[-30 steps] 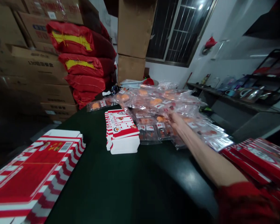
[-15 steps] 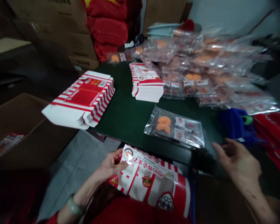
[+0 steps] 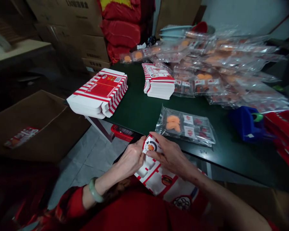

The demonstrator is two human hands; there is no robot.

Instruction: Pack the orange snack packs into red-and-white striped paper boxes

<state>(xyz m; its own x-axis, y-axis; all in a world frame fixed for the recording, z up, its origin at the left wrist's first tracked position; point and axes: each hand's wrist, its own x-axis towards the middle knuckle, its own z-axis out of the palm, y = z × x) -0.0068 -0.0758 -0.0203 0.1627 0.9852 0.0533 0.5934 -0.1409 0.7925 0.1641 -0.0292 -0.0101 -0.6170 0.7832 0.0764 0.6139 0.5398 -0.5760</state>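
A flat red-and-white printed carton [image 3: 163, 179] lies in my lap, its top end raised. My left hand [image 3: 130, 158] grips the carton's upper left edge, fingers curled round it. My right hand [image 3: 170, 155] pinches the same top flap from the right. Both hands sit just below the near edge of the dark green table [image 3: 144, 112]. Right beyond them on the table lies a clear plastic packet [image 3: 185, 126] holding orange pieces and small sachets.
A stack of flat striped cartons [image 3: 98, 94] overhangs the table's left corner; a smaller stack [image 3: 159, 83] is further back. Several clear packets [image 3: 221, 70] are heaped at the back right. A blue object [image 3: 245, 123], red cartons [image 3: 284, 134], an open cardboard box [image 3: 36, 125] at left.
My right hand came back from the packet heap, and a packet now lies on the near table. Both hands have closed together on the carton's top flap. The view has tilted down.
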